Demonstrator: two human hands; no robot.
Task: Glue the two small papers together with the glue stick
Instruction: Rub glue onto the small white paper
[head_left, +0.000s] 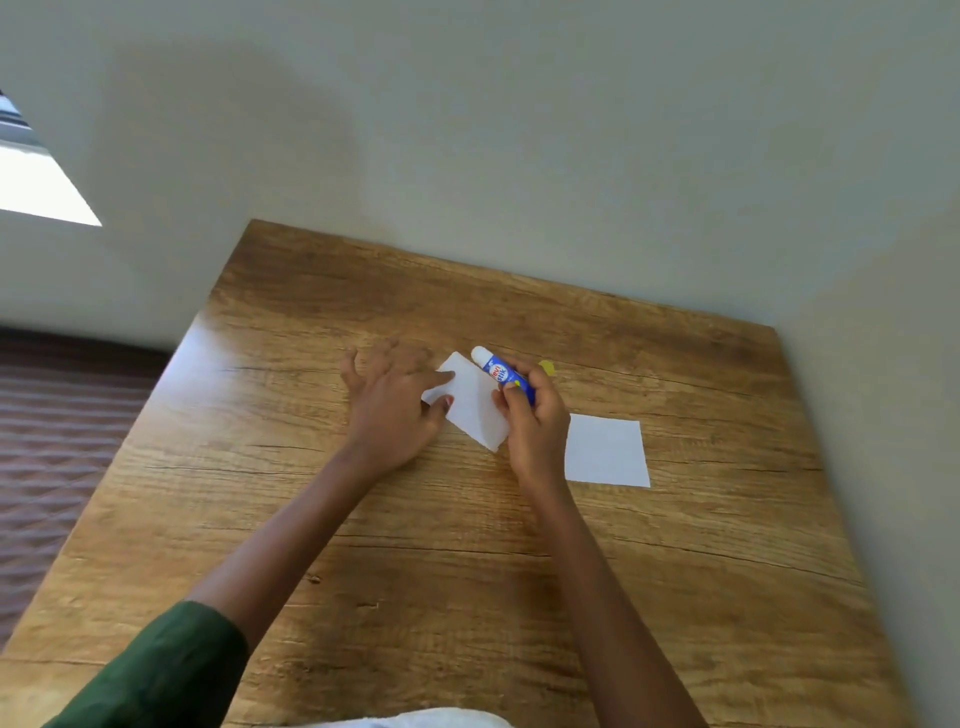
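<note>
On the table (467, 571), the left hand (395, 405) lies with fingers spread, forefinger and thumb on the left corner of a paper (475, 410); it seems to press rather than pinch. Above that paper's far edge is the glue stick (498, 371), white tip pointing away, gripped around its lower barrel by the right hand (535, 421). A yellow cap (546, 368) lies just behind. The second paper (607, 451) lies flat further right.

On the tabletop (467, 571), the left grip (395, 400) presses one small paper (475, 410); the right grip (535, 421) holds the blue glue stick (501, 371) at its edge. Another paper (607, 451) lies nearby.
</note>
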